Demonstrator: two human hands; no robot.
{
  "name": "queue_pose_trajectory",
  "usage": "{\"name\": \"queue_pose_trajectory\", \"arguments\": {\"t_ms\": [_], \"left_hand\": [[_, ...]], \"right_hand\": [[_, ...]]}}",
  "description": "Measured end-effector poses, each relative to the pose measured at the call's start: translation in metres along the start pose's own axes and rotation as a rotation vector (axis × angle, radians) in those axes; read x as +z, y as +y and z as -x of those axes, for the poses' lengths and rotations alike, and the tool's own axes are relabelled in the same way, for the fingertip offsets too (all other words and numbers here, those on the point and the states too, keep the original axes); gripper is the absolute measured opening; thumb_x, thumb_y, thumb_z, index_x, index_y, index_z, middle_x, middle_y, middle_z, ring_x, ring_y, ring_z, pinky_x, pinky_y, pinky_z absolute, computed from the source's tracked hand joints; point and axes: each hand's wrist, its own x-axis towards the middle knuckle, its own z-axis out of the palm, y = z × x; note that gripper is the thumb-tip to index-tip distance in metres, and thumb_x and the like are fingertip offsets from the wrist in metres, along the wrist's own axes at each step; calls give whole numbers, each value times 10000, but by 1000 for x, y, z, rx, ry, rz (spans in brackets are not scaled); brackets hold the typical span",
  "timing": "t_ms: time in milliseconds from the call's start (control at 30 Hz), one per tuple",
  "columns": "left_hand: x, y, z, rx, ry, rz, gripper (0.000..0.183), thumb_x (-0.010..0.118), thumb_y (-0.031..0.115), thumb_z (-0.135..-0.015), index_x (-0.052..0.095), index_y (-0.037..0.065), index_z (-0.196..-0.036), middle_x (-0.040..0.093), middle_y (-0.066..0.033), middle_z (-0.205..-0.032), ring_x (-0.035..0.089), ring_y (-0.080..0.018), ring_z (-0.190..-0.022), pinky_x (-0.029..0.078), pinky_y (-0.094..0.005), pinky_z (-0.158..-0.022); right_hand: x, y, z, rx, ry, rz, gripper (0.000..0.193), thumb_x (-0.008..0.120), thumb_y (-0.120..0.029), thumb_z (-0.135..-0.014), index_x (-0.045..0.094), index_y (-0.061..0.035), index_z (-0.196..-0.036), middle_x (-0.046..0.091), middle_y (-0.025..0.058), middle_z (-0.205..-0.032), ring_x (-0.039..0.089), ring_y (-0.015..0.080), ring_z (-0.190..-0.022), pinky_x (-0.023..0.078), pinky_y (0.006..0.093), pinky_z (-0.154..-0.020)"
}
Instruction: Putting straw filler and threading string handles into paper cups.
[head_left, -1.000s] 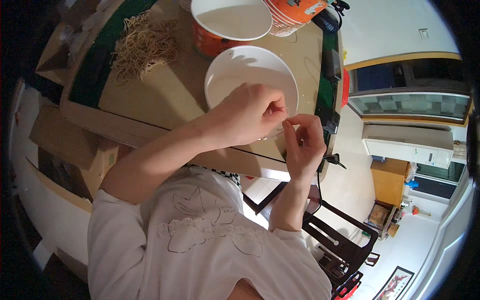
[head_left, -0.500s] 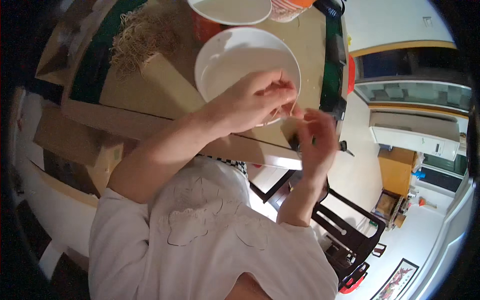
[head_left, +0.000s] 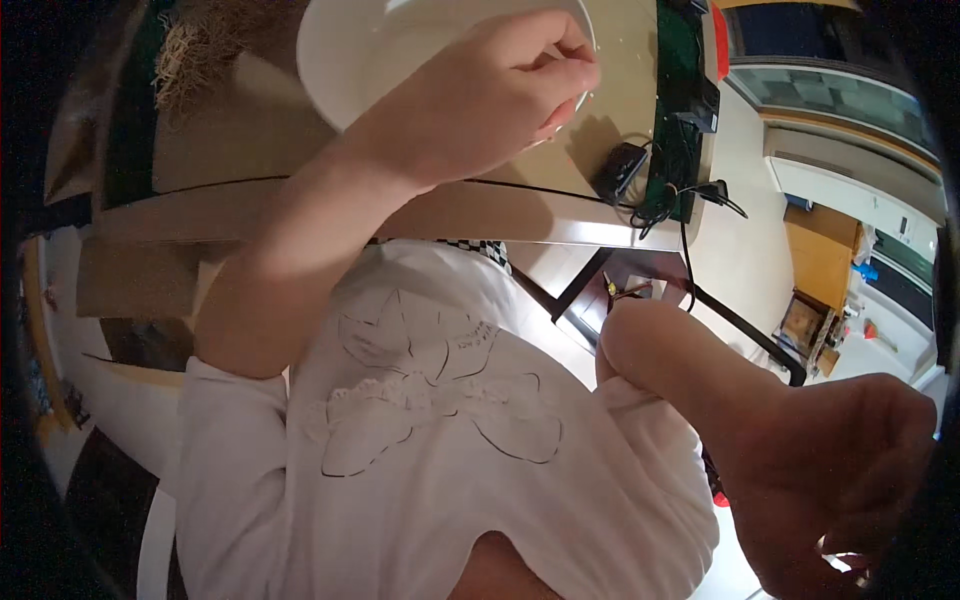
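My left hand [head_left: 520,85] is closed in a pinch over the right rim of a white bowl [head_left: 335,75]. What its fingers hold, if anything, is hidden. My right hand [head_left: 840,470] is raised close at the lower right, far from the table and in shadow. Its fingers are curled, and I cannot make out anything in them. A tangle of thin beige strands [head_left: 200,50] lies on the table's far left, beyond my left forearm.
A black power adapter [head_left: 622,170] with looped cables [head_left: 665,200] lies at the table's right corner. Another black box [head_left: 700,105] sits behind it. Below the table edge is a dark chair [head_left: 640,270]. Cardboard boxes [head_left: 135,280] stand at the left.
My right hand has swung away from my left hand, down and to the right. My left hand has shifted up in the view. The thin strand seen between them is no longer visible.
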Motion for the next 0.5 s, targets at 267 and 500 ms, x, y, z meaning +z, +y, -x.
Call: {"name": "queue_pose_trajectory", "arguments": {"t_ms": [267, 500], "left_hand": [[9, -1, -3, -7, -96, -131, 96, 523, 151, -952, 562, 70, -918, 425, 60, -623, 366, -16, -542, 283, -193, -481], [6, 0, 0, 94, -101, -222, 172, 547, 153, -916, 562, -12, -873, 568, -66, -667, 551, -132, -614, 428, -291, -573]], "right_hand": [[-4, 0, 3, -70, 52, 30, 114, 495, -275, -915, 593, -230, -952, 537, -12, -858, 482, 142, -799, 370, 352, -796], [-4, 4, 6, -152, 109, 16, 118, 515, -276, -913, 595, -200, -956, 554, 14, -886, 503, 157, -834, 379, 360, -814]]}}
